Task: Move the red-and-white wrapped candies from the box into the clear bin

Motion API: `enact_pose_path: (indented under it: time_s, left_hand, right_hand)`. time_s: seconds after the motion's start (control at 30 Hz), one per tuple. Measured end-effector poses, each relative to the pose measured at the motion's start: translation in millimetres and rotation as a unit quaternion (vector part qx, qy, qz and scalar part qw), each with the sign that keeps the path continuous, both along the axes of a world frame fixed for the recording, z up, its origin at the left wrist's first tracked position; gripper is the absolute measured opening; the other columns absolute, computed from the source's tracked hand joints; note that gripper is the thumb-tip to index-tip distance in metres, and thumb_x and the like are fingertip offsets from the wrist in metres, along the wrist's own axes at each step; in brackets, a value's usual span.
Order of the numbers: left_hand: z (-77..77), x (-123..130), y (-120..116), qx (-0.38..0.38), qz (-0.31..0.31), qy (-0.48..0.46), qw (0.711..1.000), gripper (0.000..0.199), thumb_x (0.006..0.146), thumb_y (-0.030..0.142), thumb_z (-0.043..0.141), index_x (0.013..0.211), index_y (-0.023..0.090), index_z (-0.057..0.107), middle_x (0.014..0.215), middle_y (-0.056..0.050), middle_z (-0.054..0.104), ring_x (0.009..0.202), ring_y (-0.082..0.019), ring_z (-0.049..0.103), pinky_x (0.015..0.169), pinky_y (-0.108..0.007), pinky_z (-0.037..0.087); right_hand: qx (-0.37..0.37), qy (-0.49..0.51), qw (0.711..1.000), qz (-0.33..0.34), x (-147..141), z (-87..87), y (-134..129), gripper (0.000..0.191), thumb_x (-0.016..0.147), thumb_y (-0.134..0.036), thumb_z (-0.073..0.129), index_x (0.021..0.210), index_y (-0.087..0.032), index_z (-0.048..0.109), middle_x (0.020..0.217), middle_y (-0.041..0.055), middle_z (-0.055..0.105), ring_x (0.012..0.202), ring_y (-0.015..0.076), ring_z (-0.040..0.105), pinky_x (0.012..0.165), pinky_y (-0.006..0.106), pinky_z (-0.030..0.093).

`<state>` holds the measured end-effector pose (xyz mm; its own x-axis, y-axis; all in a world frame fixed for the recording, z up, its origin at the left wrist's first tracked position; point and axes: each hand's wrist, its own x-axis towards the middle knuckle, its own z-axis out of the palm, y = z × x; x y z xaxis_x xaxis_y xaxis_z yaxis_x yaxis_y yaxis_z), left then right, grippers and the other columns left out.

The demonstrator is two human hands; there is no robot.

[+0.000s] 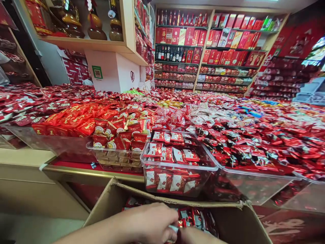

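Note:
My left hand (158, 220) reaches in from the lower left over an open cardboard box (101, 206). Its fingers are curled together at a small packet (174, 228) with a whitish edge, mostly covered by the hand. My right hand (196, 236) comes up from the bottom edge, close beside the left one; its fingers are hidden. Inside the box lie red and white wrapped packets (186, 217). Directly behind the box stands a clear plastic bin (177, 166), partly filled with red and white packets.
More clear bins heaped with red packets spread left and right, including one of durian-labelled packets (124, 135). A gold-edged counter (88, 171) runs beneath them. A white pillar (101, 71) rises at the left; tall shelves (212, 44) of bottles and boxes stand at the back.

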<state>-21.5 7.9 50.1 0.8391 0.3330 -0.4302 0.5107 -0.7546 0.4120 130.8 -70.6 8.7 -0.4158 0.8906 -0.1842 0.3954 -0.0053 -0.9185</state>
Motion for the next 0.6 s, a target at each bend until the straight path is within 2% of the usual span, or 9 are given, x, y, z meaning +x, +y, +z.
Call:
enact_pose_path:
  time_s: [0.03,0.1,0.2,0.27,0.43,0.53,0.6]
  left_hand:
    - [6.7,-1,1,-0.024,0.026,-0.044,0.998,0.020,0.075,0.029,0.047,0.088,0.019,0.059,0.081,-0.005,0.063,0.068,-0.020,0.056,0.051,-0.026,0.038]
    - [15.9,-2,3,-0.125,0.079,-0.124,0.981,0.023,0.076,0.033,0.048,0.092,0.019,0.055,0.079,-0.002,0.061,0.067,-0.015,0.053,0.052,-0.023,0.038]
    - [20.0,-3,4,-0.325,0.113,-0.201,0.917,0.045,0.065,0.030,0.063,0.107,0.021,0.047,0.081,0.000,0.057,0.066,-0.012,0.051,0.056,-0.021,0.040]
    - [19.3,-2,4,-0.395,0.139,-0.228,0.879,0.058,0.059,0.021,0.068,0.111,0.020,0.043,0.078,0.001,0.056,0.064,-0.011,0.051,0.058,-0.022,0.040]
    - [20.4,-1,5,-0.424,0.215,-0.241,0.846,0.046,0.057,0.016,0.070,0.098,0.015,0.049,0.065,0.002,0.056,0.058,-0.010,0.052,0.057,-0.024,0.040]
    - [24.3,0,5,-0.448,0.213,-0.259,0.828,0.033,0.067,0.022,0.063,0.097,0.014,0.052,0.072,-0.001,0.058,0.058,-0.010,0.055,0.057,-0.024,0.041]
    - [26.0,2,4,-0.466,0.195,-0.268,0.821,0.027,0.076,0.028,0.054,0.099,0.015,0.052,0.077,-0.003,0.059,0.059,-0.010,0.056,0.055,-0.024,0.041]
  right_hand:
    - [-0.035,0.026,0.999,0.004,-1,1.6,-1,0.032,0.074,-0.045,0.056,0.090,-0.018,0.063,0.079,0.0004,0.067,0.072,0.0170,0.062,0.061,0.024,0.046]
    - [-0.107,0.082,0.991,-0.007,1,7.4,-5,0.034,0.077,-0.047,0.051,0.083,-0.016,0.063,0.071,0.0016,0.067,0.062,0.0137,0.060,0.056,0.022,0.045]
    - [-0.151,0.149,0.975,-0.060,11,18.3,-12,0.037,0.080,-0.048,0.046,0.075,-0.013,0.059,0.062,0.0028,0.065,0.050,0.0099,0.056,0.051,0.021,0.044]
    - [-0.137,0.170,0.972,-0.088,17,24.3,-15,0.035,0.081,-0.047,0.046,0.076,-0.014,0.057,0.060,0.0024,0.064,0.047,0.0089,0.054,0.050,0.021,0.043]
    - [-0.102,0.163,0.971,-0.139,19,31.8,-14,0.033,0.078,-0.046,0.052,0.078,-0.014,0.058,0.058,0.0007,0.061,0.048,0.0083,0.051,0.049,0.020,0.040]
    - [-0.074,0.182,0.963,-0.186,19,34.7,-12,0.029,0.079,-0.043,0.052,0.081,-0.015,0.058,0.060,-0.0001,0.059,0.051,0.0088,0.051,0.050,0.021,0.039]
    - [-0.074,0.192,0.960,-0.187,20,36.5,-12,0.029,0.080,-0.043,0.051,0.084,-0.015,0.058,0.060,0.0003,0.058,0.053,0.0100,0.051,0.052,0.022,0.040]
